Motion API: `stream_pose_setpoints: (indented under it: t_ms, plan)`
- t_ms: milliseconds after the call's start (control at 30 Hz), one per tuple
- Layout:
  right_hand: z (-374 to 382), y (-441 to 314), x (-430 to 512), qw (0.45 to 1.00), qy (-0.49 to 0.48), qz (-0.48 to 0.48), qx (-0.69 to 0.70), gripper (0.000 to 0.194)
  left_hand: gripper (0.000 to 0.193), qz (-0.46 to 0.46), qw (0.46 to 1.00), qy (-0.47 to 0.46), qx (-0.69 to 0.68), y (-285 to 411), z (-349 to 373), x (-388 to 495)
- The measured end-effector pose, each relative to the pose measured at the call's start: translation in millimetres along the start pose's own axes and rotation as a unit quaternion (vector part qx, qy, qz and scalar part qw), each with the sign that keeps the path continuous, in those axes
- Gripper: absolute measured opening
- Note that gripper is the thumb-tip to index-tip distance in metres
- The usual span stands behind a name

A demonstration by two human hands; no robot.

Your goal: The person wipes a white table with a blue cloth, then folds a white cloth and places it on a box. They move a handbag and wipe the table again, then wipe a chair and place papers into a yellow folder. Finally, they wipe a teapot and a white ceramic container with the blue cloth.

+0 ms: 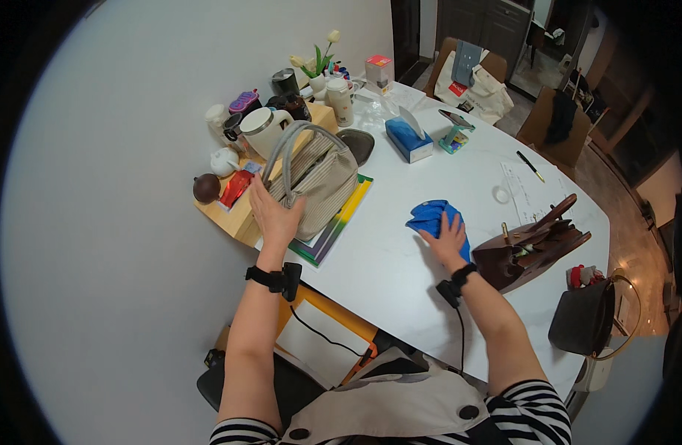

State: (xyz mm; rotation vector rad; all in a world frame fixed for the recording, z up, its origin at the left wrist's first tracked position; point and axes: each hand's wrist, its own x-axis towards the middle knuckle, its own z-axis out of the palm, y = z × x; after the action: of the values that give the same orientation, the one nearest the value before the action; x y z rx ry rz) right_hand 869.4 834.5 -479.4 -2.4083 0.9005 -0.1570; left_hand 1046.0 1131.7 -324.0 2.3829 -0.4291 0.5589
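My left hand (275, 218) is against the near left end of a beige striped fabric handbag (331, 192), its fingers spread near the base of the grey handles. The bag stands upright on a stack of books or folders (344, 231) with colourful covers. Lying flat with fingers apart, my right hand (450, 240) rests on a crumpled blue cloth (430, 214) on the white table (385, 245). A dark brown leather handbag (521, 256) leans just right of that hand. Black straps with small devices circle both wrists.
On a wooden stand (224, 217) are a white kettle (263, 130), a small teapot (225, 161) and cups. A tissue box (409, 139), phone stand (455, 139), pen (530, 166) and papers (533, 192) lie farther back. A black handbag (580, 317) sits near the right edge.
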Motion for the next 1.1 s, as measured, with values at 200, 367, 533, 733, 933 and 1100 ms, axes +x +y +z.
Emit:
stream_pose_setpoints:
  t_ms: [200, 367, 533, 733, 933, 1100]
  plan:
    - [62.9, -83.6, 8.7, 0.99, 0.002, -0.134, -0.039, 0.062, 0.073, -0.03, 0.998, -0.048, -0.026, -41.5, 28.0, 7.8]
    - [93.1, -107.6, -50.5, 0.95, -0.032, -0.309, -0.02, 0.023, 0.039, -0.066, 0.994, -0.012, -0.091, -44.9, 40.5, 12.7]
    - [72.2, -69.7, -133.2, 0.871, -0.198, -0.446, 0.058, 0.015, 0.03, -0.078, 0.941, 0.051, -0.324, 12.1, 25.5, 12.9]
    - [27.8, -19.9, -155.7, 0.803, -0.417, -0.409, 0.123, 0.015, 0.032, 0.033, 0.958, -0.031, -0.282, 124.0, 41.7, -11.6]
    - [-11.1, 6.7, -142.9, 0.813, -0.432, -0.266, 0.284, 0.018, 0.029, 0.007, 0.93, -0.088, -0.356, 212.6, 127.9, -82.0]
    - [-34.6, -4.7, -142.5, 0.815, -0.459, -0.162, 0.315, 0.032, 0.042, 0.102, 0.939, -0.15, -0.291, 243.5, 173.0, -122.4]
